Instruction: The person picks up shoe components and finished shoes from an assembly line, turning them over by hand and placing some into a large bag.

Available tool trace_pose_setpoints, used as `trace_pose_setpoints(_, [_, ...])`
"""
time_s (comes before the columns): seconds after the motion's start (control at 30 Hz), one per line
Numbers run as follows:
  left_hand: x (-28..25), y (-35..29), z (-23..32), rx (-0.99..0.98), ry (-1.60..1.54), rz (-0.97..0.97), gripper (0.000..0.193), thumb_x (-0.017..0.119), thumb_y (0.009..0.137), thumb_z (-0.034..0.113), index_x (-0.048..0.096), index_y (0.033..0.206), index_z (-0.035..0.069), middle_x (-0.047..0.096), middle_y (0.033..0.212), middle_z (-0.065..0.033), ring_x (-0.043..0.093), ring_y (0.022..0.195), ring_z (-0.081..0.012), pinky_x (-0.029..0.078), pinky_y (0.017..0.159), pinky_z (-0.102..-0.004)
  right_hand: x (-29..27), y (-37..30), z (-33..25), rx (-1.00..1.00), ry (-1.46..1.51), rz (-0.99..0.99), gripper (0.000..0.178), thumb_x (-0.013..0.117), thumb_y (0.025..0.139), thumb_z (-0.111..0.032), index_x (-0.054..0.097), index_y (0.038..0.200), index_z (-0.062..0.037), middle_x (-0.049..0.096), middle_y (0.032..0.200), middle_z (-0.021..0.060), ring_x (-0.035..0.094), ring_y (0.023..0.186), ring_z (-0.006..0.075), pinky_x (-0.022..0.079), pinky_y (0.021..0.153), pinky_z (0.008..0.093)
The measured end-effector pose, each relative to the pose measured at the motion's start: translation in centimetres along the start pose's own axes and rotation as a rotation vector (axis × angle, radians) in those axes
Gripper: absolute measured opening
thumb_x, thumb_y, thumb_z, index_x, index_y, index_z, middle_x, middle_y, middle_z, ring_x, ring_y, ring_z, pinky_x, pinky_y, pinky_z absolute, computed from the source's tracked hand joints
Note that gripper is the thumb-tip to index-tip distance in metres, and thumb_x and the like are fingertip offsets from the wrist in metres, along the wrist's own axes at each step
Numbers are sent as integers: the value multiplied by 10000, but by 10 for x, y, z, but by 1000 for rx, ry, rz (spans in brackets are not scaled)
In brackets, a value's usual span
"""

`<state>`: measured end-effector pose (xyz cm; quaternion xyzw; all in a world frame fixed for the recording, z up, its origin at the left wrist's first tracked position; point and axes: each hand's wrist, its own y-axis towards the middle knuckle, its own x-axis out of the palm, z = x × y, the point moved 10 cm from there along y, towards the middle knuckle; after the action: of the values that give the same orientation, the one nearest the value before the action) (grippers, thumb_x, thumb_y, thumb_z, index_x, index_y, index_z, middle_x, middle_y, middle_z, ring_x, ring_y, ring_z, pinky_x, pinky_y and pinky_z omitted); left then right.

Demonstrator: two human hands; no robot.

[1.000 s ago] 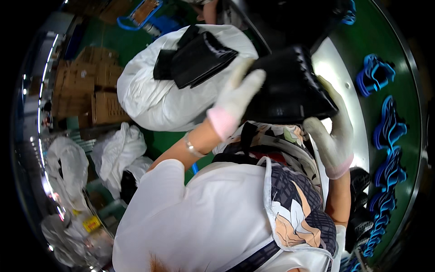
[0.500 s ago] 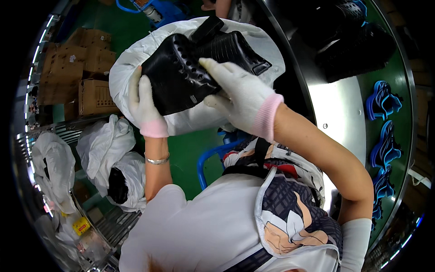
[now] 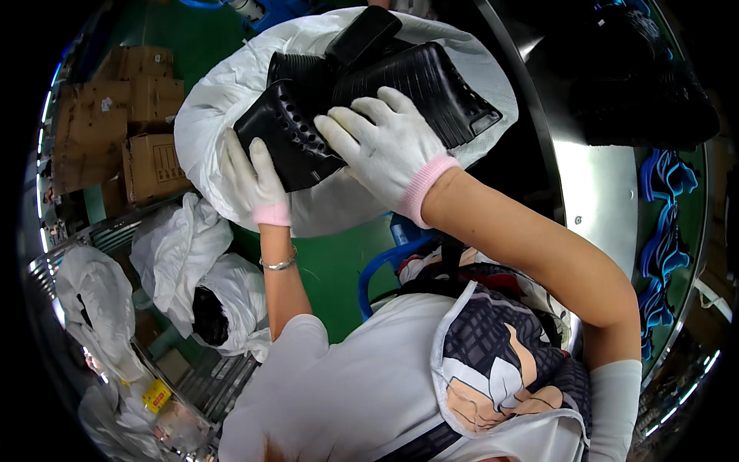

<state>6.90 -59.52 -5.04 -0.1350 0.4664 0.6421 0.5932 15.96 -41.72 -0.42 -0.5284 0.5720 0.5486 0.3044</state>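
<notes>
Two hands (image 3: 258,185) (image 3: 391,148) flank one perforated black piece (image 3: 279,142), left clasping it, right spread at its edge.

no words or numbers can be read with certainty. a small whitish label (image 3: 106,103) is borne by a large, upright, brown cardboard box (image 3: 86,146), but its print is too small to be made out. dark printed marks (image 3: 166,159) are carried on the side of a lower brown cardboard box (image 3: 141,171). reddish print is shown on a small, bright yellow, rectangular packet (image 3: 157,396). a tiny pale mark (image 3: 315,176) is seen on a glossy black moulded piece with round holes (image 3: 271,131).
</notes>
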Motion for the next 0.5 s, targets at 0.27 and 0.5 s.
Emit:
trace_pose_setpoints(0.27, [-32,-26,72,252,-56,139,512,431,936,244,516,1337,-61,498,1329,-273,479,1219,-424,351,1067,-472,-6,-8,-3,-15,-4,64,282,616,814,-188,627,1072,-74,636,1057,76,579,1111,241,382,1028,455])
trace_pose_setpoints(0.5, [-7,-41,79,325,-82,123,736,582,843,527,525,1343,-10,473,1370,-227,413,1256,-425,288,1077,-555,-9,-19,-7,-46,-17,27,267,617,813,-183,648,1058,-79,636,1108,96,563,1163,258,386,1031,442])
